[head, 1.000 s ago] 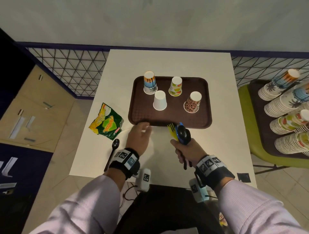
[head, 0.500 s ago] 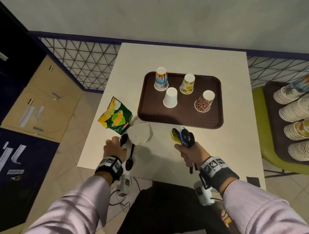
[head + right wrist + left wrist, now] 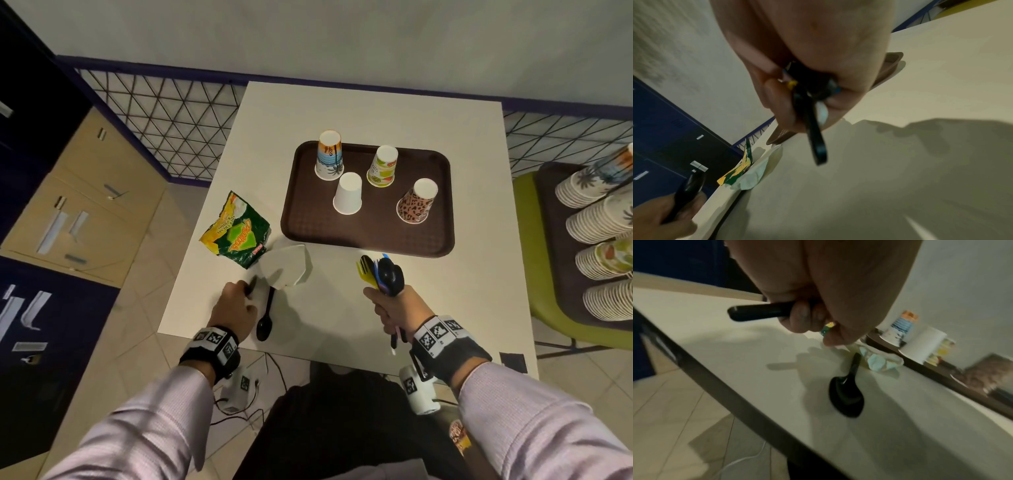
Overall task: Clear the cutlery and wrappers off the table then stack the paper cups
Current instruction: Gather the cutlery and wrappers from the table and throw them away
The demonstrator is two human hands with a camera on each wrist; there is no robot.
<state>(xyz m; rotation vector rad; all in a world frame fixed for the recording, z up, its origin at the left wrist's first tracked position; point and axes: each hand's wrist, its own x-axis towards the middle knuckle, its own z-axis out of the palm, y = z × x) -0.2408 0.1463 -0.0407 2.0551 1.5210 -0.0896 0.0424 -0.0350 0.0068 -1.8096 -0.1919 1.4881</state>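
Lying between hands (image 3: 236, 308): napkin (image 3: 287, 265) (over black spoon (image 3: 264, 320)).

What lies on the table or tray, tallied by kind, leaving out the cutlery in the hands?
Paper cups: 4
Tray: 1
Chip packet: 1
Crumpled white paper: 1
Black spoon: 1
Total: 8

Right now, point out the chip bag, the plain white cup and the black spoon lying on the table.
chip bag (image 3: 236, 233), head view, middle of its printed face.
plain white cup (image 3: 347, 193), head view, side wall.
black spoon (image 3: 263, 327), head view, its bowl.
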